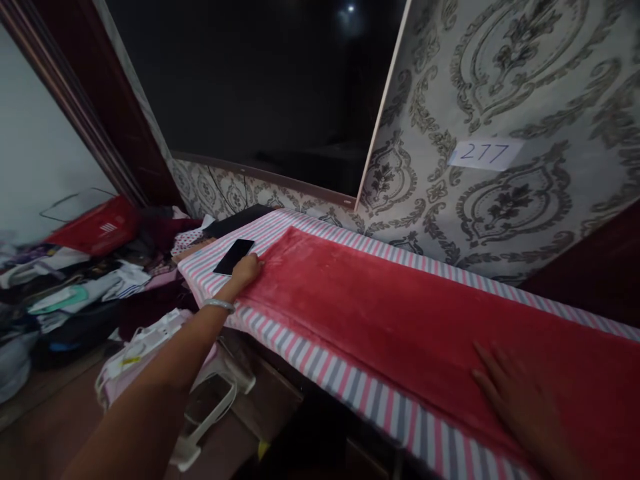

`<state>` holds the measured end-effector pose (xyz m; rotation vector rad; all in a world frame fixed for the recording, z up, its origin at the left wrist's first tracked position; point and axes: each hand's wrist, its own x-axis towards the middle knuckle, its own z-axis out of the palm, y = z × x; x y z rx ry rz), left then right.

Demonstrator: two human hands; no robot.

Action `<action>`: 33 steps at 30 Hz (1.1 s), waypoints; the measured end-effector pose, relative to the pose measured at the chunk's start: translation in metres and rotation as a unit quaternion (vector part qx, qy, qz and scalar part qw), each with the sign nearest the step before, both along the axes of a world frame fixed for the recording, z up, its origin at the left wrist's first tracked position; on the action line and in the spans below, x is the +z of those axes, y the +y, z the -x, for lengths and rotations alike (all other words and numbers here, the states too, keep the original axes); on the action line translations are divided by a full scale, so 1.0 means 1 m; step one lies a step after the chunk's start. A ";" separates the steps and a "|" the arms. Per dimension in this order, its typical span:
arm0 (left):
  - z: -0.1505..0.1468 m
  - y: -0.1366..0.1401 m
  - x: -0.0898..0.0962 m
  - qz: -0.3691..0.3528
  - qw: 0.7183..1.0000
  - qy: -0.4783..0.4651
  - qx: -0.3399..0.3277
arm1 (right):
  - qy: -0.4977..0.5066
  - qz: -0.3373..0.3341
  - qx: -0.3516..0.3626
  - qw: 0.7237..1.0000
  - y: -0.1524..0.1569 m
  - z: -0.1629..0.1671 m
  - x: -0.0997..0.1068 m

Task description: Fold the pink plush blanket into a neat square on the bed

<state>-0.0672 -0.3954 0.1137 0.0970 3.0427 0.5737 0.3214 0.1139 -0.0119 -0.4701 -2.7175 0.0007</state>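
A long red plush blanket (pixel 380 300) lies folded into a strip over a pink, grey and white striped cloth (pixel 345 377). My left hand (pixel 247 271), with a bangle at the wrist, is closed on the blanket's left end; the fingertips are partly hidden. Just beyond that hand a dark-screened phone (pixel 235 256) rests on the striped cloth. My right hand (pixel 520 397) lies on the blanket towards the right with its fingers stretched out, slightly blurred, holding nothing.
Behind the covered surface a large dark television (pixel 270 93) hangs on patterned wallpaper, beside a paper marked 277 (pixel 486 153). To the left are heaped clothes (pixel 120 283) and a red bag (pixel 97 227). A white-framed item (pixel 213 417) stands below my left arm.
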 end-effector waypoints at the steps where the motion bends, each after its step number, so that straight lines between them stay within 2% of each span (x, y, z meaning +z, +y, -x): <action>1: -0.002 0.001 -0.001 0.000 1.000 0.005 0.004 | 0.003 0.002 -0.006 1.000 -0.003 0.000 0.002; 6: -0.010 -0.005 0.001 -0.034 0.999 0.015 0.008 | 0.031 0.021 -0.022 0.999 -0.021 0.002 0.016; 10: -0.021 -0.023 0.001 -0.083 0.996 0.022 -0.008 | 0.055 0.049 0.085 0.994 -0.057 0.003 0.027; 14: -0.034 -0.038 -0.002 -0.129 0.991 0.027 -0.011 | 0.056 0.072 0.201 0.975 -0.106 0.015 0.033; 20: -0.038 -0.045 -0.007 -0.203 0.979 0.009 -0.033 | 0.114 0.064 0.280 0.951 -0.169 0.068 0.049; 25: -0.039 -0.050 -0.012 -0.265 0.963 -0.005 -0.052 | 0.094 0.105 0.338 0.930 -0.234 0.124 0.068; 28: -0.040 -0.055 -0.015 -0.294 0.953 0.006 -0.065 | 0.050 0.125 0.351 0.927 -0.272 0.150 0.074; 33: -0.038 -0.060 -0.024 -0.329 0.942 0.011 -0.064 | -0.027 0.093 0.284 0.954 -0.308 0.170 0.077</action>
